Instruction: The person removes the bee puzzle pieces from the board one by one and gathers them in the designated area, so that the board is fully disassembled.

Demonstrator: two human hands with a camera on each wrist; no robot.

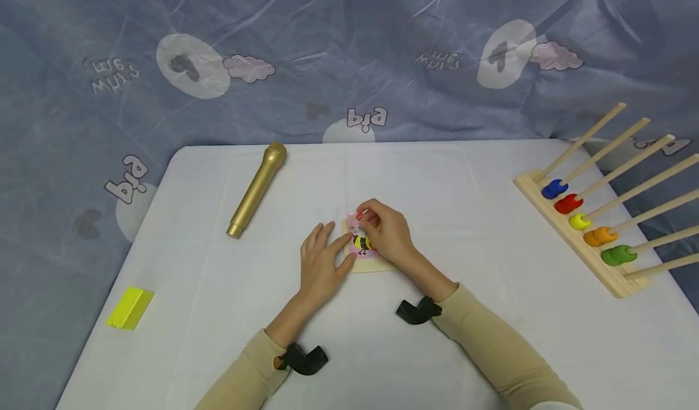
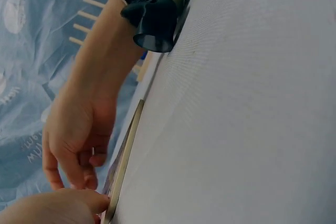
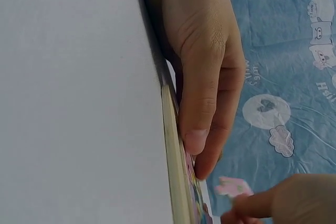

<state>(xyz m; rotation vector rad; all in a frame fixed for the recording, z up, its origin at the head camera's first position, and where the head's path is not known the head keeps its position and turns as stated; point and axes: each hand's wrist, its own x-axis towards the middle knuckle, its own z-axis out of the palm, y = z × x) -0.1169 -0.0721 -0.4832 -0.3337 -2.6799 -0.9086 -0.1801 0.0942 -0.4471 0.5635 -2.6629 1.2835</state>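
Note:
A small wooden puzzle board (image 1: 373, 266) with a pink picture and a yellow-and-black bee (image 1: 361, 242) lies on the white table. My left hand (image 1: 320, 268) rests at its left side, fingers extended, with thumb and index finger touching the board. Over the board's upper part, my right hand (image 1: 389, 233) pinches a small pink puzzle piece (image 3: 234, 187) between thumb and fingers. That piece is raised off the board in the right wrist view. Part of the picture is hidden under the right hand. From the left wrist view, the board's thin edge (image 2: 126, 153) shows beside both hands.
A gold microphone (image 1: 256, 190) lies at the back left, and a yellow block (image 1: 130, 308) sits near the left edge. On the right stands a wooden peg rack (image 1: 631, 285) with coloured beads (image 1: 568, 204). A blue-grey printed cloth (image 1: 306, 28) hangs behind the table.

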